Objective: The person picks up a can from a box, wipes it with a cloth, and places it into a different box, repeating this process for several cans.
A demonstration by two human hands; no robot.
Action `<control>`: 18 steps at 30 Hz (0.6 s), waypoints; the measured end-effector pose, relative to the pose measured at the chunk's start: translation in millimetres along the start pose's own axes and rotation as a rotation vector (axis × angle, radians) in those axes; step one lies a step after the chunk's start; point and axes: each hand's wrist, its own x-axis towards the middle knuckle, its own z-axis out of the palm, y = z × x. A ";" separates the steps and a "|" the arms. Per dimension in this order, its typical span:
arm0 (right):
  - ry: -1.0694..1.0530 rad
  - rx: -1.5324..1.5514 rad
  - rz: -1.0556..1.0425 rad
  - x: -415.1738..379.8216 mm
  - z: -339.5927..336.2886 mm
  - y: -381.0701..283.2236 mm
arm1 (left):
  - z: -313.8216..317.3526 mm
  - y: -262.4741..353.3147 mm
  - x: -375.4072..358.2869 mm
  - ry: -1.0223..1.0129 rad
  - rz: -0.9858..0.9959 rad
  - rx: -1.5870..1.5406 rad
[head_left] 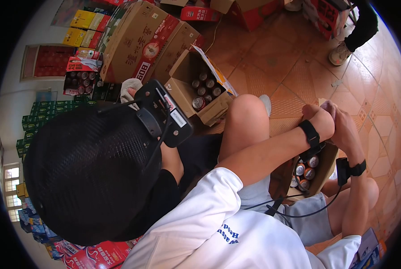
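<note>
My left hand is curled closed, with a black strap on the wrist. Against it, my right hand has its fingers bent together, and a black strap with a small box sits below that wrist. Whatever the two hands pinch between them is hidden by the fingers. Below them, between my bare knees, an open cardboard box holds several cans with silver tops. A black cable hangs from the wrist straps across my grey shorts.
A person in a black cap with a mounted device sits close at left, one hand near a white cloth. Beyond are an open box of cans, large cartons, stacked drink packs and another person's shoe.
</note>
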 end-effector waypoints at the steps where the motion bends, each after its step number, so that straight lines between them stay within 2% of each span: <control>1: -0.033 -0.015 0.033 0.3 0.9 3.3 | -2.0 -1.5 -4.2 0.004 -0.017 -0.299; 6: -0.038 -0.036 0.048 0.0 2.6 7.6 | -4.9 -3.2 -25.5 0.055 -0.061 -0.325; 14: 0.015 0.017 0.025 -1.1 1.1 0.7 | 9.6 5.3 7.4 0.084 -0.013 -0.270; 18: -0.051 -0.022 0.049 -0.5 2.6 9.6 | 9.9 4.1 10.3 0.102 -0.022 -0.298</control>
